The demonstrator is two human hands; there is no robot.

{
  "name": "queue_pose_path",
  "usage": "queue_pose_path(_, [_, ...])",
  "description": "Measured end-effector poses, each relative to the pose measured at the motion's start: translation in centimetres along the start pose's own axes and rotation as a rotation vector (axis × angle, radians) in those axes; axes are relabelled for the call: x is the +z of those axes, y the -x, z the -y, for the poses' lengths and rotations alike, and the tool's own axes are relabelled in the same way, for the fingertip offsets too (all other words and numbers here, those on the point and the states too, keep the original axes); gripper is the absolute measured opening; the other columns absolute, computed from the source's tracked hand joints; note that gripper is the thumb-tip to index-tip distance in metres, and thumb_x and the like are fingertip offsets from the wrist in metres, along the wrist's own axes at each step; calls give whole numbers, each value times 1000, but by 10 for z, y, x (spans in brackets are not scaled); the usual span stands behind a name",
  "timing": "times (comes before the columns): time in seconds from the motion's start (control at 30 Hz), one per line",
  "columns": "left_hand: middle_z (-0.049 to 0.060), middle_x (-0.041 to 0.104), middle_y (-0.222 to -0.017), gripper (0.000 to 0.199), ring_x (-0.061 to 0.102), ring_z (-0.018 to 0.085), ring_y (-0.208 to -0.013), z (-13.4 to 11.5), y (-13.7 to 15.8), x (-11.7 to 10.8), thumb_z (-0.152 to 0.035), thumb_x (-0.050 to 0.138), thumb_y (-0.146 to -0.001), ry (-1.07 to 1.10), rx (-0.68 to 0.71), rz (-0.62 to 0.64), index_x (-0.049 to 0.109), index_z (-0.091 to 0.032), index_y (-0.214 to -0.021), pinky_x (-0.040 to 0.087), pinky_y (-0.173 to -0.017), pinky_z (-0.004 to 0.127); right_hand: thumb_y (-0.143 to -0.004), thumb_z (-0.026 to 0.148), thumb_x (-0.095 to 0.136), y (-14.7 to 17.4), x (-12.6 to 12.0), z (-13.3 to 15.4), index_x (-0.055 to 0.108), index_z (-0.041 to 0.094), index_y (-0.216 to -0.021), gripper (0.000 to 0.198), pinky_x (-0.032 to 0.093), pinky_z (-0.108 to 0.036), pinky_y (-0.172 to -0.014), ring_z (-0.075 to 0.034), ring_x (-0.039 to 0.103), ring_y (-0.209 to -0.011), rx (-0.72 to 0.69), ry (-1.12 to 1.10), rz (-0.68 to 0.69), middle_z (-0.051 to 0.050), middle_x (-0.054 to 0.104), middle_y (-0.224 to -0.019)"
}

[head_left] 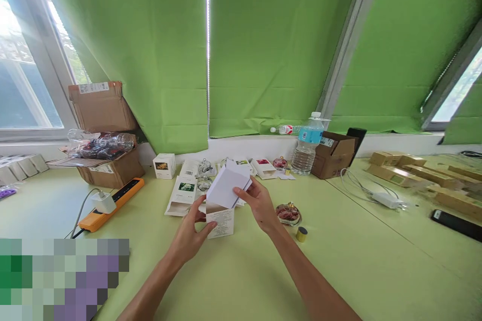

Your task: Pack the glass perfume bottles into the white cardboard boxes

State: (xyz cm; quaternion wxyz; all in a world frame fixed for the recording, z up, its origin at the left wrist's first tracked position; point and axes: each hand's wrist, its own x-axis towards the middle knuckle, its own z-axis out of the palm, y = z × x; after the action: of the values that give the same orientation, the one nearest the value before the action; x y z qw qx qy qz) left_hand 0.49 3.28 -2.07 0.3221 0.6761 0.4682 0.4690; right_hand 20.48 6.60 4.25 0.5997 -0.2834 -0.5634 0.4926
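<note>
My left hand (198, 225) grips a small white carton (221, 223) with printed text on its side, thumb on the front. Above the carton's open top, my right hand (256, 203) pinches a folded white card insert (228, 183). The insert's lower end meets the carton; how far it reaches inside is hidden. To the right of my right hand lie a round glass bottle (288, 214) with dark red contents and a gold cap (302, 233). Left of the carton, a flattened white box (183, 195) with a flower picture rests on the table.
Behind my hands stand a white box (164, 166), glass bottles (205, 167) and a large water bottle (307, 148). An orange power strip (116, 205) and cardboard box (107, 168) sit left. At right are an open carton (333, 155), a charger (387, 199), a phone (457, 224) and several gold boxes (395, 169).
</note>
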Motion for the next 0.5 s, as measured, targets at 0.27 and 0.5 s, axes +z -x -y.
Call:
queue_pose_path(0.27, [5,68,-95,67,66,21,-89,-5,1,1,-37,61,-81,13,21,-36,31,-25,-139,51,-85,40,-68,45,73,1,-3,0,59,19,-113,53,51,-40,-88,-26,61,-102,29,7,39,-9,68,-109])
queue_pose_path(0.5, [5,66,-96,66,66,20,-89,-10,1,1,-35,59,-83,-10,28,-19,28,-26,-141,52,-83,37,-71,41,72,0,-8,-3,60,19,-111,47,50,-39,-87,-25,62,-101,13,19,44,-9,68,-110])
